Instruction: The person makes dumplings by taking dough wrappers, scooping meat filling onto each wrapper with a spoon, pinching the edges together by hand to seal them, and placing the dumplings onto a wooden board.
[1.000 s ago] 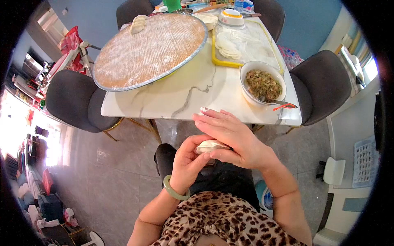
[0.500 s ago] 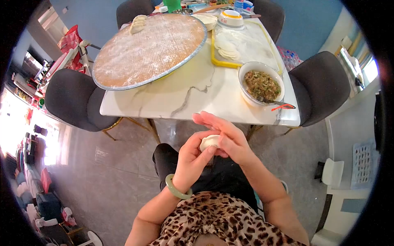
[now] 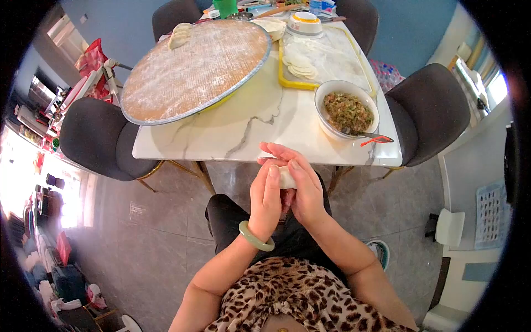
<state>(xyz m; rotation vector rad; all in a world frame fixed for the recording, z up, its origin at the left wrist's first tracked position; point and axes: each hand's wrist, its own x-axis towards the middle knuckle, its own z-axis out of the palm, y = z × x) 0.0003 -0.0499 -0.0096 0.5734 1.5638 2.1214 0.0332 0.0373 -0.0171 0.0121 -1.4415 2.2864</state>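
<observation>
A white filled dumpling (image 3: 287, 178) is pressed between my two hands, in front of the table's near edge. My left hand (image 3: 266, 193), with a pale green bangle at the wrist, closes round its left side, thumb on top. My right hand (image 3: 305, 191) wraps its right side, the fingers of both hands meeting behind it. A white bowl (image 3: 324, 128) of chopped filling (image 3: 347, 110) with a spoon in it stands on the table beyond them. Thin round wrappers (image 3: 301, 67) lie on a yellow-rimmed board (image 3: 298, 84).
A large round floured tray (image 3: 193, 72) covers the table's left part, a few shaped dumplings (image 3: 180, 35) at its far edge. An upturned white bowl (image 3: 305, 25) stands on the board. Dark chairs (image 3: 428, 113) flank the white marbled table (image 3: 221, 141).
My right hand has turned and closed in on the dumpling, so that both hands now press round it. The dumpling has moved slightly up toward the table.
</observation>
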